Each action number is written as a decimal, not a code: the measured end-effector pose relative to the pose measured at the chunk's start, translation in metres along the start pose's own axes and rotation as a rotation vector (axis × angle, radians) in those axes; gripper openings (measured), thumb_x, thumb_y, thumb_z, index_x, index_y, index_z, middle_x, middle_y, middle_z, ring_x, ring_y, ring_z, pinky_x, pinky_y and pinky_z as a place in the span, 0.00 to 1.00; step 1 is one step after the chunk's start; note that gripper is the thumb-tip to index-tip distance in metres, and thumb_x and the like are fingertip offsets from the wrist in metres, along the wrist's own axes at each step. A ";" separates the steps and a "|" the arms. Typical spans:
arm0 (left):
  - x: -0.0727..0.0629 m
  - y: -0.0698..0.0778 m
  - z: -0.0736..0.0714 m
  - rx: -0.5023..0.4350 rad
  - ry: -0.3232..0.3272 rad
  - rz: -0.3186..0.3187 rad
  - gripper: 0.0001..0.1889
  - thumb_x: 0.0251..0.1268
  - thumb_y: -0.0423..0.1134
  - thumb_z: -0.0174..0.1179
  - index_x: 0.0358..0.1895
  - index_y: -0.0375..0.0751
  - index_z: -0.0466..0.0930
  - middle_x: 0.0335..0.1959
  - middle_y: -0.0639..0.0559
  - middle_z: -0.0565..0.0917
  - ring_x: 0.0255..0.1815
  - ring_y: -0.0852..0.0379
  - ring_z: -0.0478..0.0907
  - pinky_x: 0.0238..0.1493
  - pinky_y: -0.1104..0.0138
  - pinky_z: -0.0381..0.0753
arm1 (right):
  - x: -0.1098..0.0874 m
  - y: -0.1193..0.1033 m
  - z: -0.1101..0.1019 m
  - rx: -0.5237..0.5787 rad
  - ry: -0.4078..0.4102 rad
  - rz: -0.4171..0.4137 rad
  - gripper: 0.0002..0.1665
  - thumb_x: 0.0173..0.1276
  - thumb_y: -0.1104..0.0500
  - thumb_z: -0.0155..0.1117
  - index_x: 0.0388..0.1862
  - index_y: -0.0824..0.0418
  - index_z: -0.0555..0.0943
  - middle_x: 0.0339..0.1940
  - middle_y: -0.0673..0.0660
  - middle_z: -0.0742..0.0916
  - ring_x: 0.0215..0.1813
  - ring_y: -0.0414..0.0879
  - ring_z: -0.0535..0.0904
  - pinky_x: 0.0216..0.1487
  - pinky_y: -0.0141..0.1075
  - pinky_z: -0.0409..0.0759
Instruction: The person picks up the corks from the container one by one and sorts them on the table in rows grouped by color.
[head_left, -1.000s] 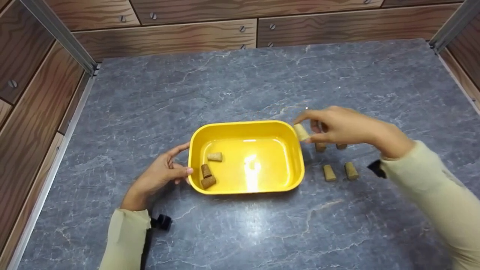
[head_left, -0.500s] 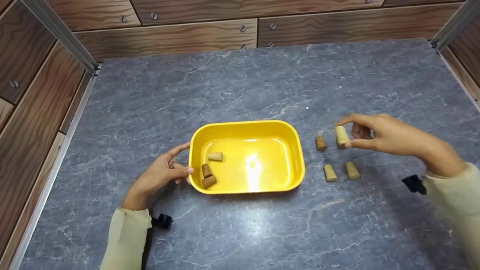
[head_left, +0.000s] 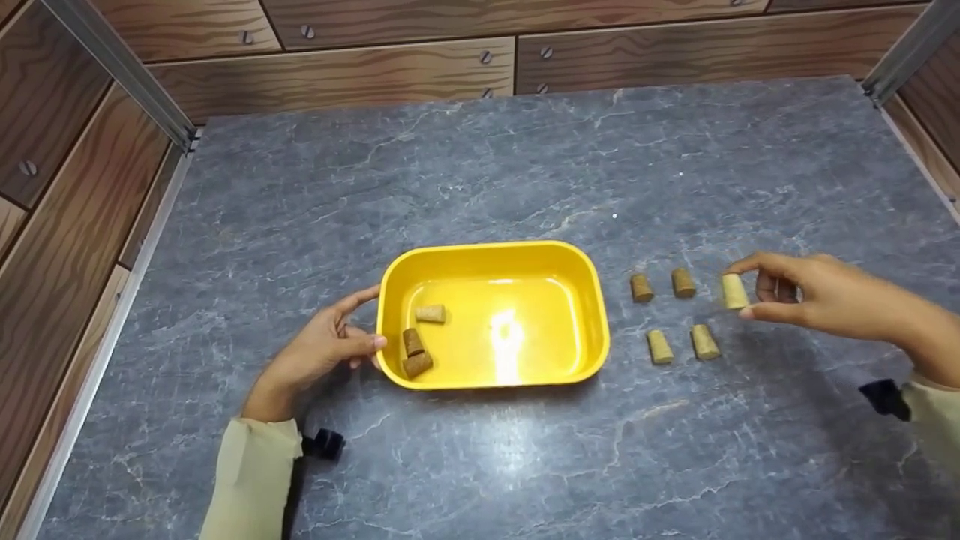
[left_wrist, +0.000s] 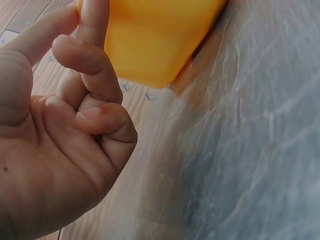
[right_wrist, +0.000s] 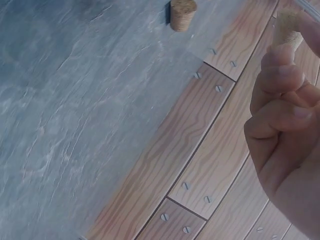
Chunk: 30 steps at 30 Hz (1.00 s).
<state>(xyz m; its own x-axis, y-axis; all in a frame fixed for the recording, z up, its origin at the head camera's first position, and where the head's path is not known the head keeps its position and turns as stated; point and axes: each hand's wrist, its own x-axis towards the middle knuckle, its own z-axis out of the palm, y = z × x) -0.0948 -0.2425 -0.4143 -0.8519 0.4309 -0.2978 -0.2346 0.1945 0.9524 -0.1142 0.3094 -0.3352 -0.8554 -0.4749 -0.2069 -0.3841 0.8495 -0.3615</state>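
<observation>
My left hand grips the left wall of a yellow plastic tub, thumb on the rim and the other fingers outside. In the left wrist view the tub shows past curled fingers. Three cork stoppers lie inside it: a light cork, a dark brown cork and another brown cork. To the right of the tub, my right hand pinches a pale tapered cork between thumb and index finger. The right wrist view shows this cork at the fingertips.
Between tub and right hand lie two brown corks, a left one and a right one. Nearer the front are two lighter corks, one on the left, one on the right. Wood-patterned panels border the grey marbled table.
My right hand has carried the pale cork rightward from the tub's right rim, past the two brown corks. The left hand and the tub stay in place.
</observation>
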 end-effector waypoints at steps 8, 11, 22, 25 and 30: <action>0.002 0.001 0.001 -0.010 -0.012 0.007 0.43 0.62 0.34 0.64 0.76 0.36 0.47 0.20 0.60 0.86 0.18 0.64 0.73 0.25 0.73 0.71 | -0.004 0.002 0.006 0.006 -0.152 0.081 0.27 0.66 0.52 0.65 0.60 0.61 0.74 0.27 0.47 0.78 0.21 0.35 0.67 0.24 0.30 0.68; 0.001 0.002 0.001 -0.018 -0.018 0.007 0.44 0.62 0.34 0.64 0.76 0.36 0.46 0.20 0.59 0.86 0.18 0.63 0.74 0.25 0.73 0.71 | -0.004 0.004 0.010 0.008 -0.186 0.086 0.27 0.66 0.51 0.65 0.60 0.61 0.74 0.27 0.46 0.77 0.21 0.35 0.67 0.24 0.30 0.68; 0.000 0.002 0.000 -0.014 -0.015 0.004 0.44 0.62 0.35 0.65 0.76 0.36 0.46 0.21 0.59 0.86 0.19 0.64 0.74 0.25 0.73 0.72 | -0.006 0.019 0.027 -0.005 -0.249 0.122 0.28 0.64 0.50 0.66 0.59 0.63 0.74 0.26 0.46 0.78 0.23 0.36 0.70 0.25 0.31 0.68; 0.000 0.002 0.001 -0.008 -0.006 -0.002 0.44 0.62 0.35 0.65 0.76 0.36 0.46 0.20 0.58 0.86 0.18 0.63 0.73 0.25 0.73 0.71 | -0.007 0.024 0.031 0.002 -0.272 0.132 0.28 0.64 0.50 0.65 0.59 0.63 0.74 0.26 0.46 0.78 0.23 0.37 0.69 0.25 0.31 0.68; 0.000 0.001 0.001 -0.005 0.006 -0.011 0.44 0.61 0.35 0.65 0.76 0.36 0.47 0.20 0.58 0.86 0.18 0.63 0.74 0.25 0.73 0.72 | -0.008 0.030 0.035 -0.007 -0.288 0.145 0.28 0.64 0.50 0.65 0.58 0.64 0.74 0.25 0.47 0.78 0.23 0.39 0.69 0.25 0.32 0.67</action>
<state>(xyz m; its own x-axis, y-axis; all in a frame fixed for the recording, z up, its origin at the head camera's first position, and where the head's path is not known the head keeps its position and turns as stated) -0.0942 -0.2418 -0.4134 -0.8523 0.4231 -0.3074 -0.2460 0.1945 0.9496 -0.1068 0.3301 -0.3761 -0.7681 -0.3935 -0.5052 -0.2690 0.9142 -0.3031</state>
